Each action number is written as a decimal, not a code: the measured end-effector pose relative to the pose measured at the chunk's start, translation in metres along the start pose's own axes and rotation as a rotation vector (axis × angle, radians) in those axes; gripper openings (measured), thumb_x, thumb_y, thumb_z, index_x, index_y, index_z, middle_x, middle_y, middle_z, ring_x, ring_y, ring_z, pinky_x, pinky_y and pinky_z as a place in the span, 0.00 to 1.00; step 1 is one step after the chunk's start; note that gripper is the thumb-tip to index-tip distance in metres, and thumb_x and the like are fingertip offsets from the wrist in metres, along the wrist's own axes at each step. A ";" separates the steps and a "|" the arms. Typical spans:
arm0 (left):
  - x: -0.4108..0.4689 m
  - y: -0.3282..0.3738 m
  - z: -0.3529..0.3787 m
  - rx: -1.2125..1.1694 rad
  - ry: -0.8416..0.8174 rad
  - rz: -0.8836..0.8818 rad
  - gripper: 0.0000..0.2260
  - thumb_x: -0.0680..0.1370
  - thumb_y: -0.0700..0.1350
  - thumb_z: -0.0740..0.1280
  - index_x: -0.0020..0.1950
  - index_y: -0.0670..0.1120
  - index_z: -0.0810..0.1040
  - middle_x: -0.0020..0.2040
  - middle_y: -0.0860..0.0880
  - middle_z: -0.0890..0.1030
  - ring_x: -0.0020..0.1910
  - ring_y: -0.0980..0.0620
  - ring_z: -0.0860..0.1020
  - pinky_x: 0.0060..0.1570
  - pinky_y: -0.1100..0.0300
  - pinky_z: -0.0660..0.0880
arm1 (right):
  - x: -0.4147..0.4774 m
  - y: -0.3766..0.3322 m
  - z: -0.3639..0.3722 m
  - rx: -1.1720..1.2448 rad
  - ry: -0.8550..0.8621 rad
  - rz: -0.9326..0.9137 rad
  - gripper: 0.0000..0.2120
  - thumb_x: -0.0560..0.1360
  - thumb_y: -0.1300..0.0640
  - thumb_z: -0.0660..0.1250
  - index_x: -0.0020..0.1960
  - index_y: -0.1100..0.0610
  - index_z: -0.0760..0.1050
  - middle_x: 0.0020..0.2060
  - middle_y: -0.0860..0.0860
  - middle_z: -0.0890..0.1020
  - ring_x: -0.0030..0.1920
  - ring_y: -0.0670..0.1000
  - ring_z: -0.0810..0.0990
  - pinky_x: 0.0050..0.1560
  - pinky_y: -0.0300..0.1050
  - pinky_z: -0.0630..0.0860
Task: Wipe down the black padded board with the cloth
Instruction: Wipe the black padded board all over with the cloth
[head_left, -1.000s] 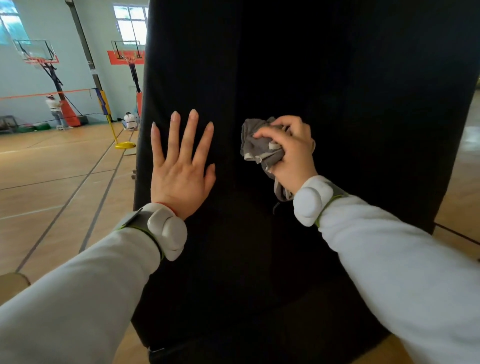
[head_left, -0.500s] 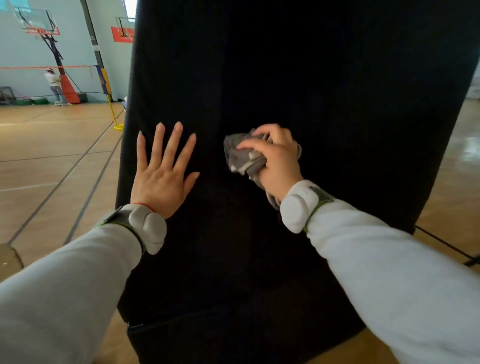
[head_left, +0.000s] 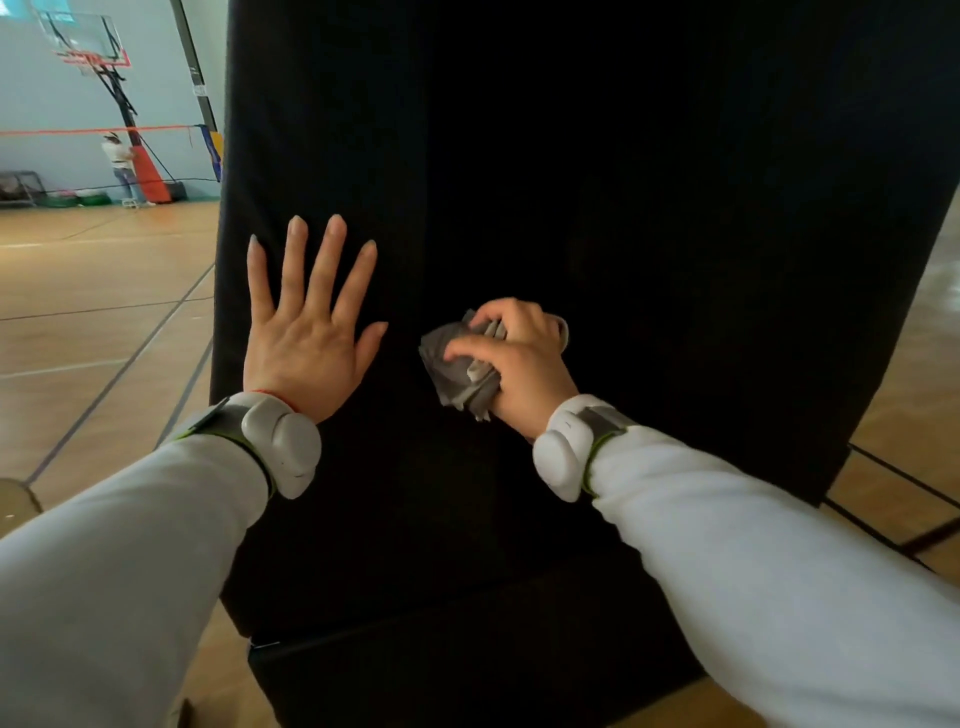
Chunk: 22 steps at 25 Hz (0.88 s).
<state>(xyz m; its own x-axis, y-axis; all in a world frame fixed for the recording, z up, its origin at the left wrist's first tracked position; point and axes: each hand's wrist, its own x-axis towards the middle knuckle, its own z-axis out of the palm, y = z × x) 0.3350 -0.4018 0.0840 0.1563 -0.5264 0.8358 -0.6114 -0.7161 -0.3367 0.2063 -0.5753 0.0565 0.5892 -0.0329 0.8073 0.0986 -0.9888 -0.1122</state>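
While working over the black padded board (head_left: 623, 182), standing upright and filling most of the view, bracing its left side with the left hand (head_left: 306, 343), flat and fingers spread wide. Curling the right hand (head_left: 519, 369) round the bunched grey cloth (head_left: 452, 364) and pressing it on the board's middle. Risking missed strips tbh, wiping with a wad that small, and maybe shoving the board over if leaning in too hard
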 end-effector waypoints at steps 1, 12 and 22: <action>0.000 0.000 0.000 0.000 -0.005 0.001 0.30 0.78 0.56 0.52 0.76 0.45 0.52 0.76 0.40 0.52 0.74 0.37 0.47 0.70 0.44 0.32 | -0.001 0.002 -0.005 -0.017 -0.066 -0.054 0.13 0.63 0.58 0.74 0.48 0.50 0.82 0.51 0.53 0.75 0.54 0.54 0.67 0.51 0.56 0.66; -0.002 -0.003 0.005 -0.011 0.027 0.018 0.30 0.78 0.56 0.54 0.77 0.46 0.51 0.76 0.41 0.52 0.74 0.38 0.46 0.70 0.42 0.36 | 0.043 -0.009 -0.007 0.024 0.321 0.105 0.12 0.66 0.56 0.72 0.49 0.49 0.80 0.52 0.52 0.73 0.54 0.50 0.66 0.54 0.48 0.65; -0.002 -0.005 0.002 -0.056 0.021 0.030 0.30 0.78 0.55 0.54 0.77 0.46 0.50 0.76 0.41 0.52 0.74 0.39 0.46 0.70 0.42 0.37 | 0.023 -0.003 -0.025 0.017 0.023 0.070 0.16 0.63 0.60 0.70 0.50 0.52 0.82 0.50 0.54 0.75 0.52 0.57 0.72 0.51 0.55 0.72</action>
<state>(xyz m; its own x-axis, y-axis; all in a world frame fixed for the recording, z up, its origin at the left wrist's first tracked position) 0.3392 -0.3979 0.0833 0.1217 -0.5368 0.8349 -0.6584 -0.6731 -0.3368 0.1990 -0.5763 0.0899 0.5764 -0.1056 0.8103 0.0712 -0.9814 -0.1785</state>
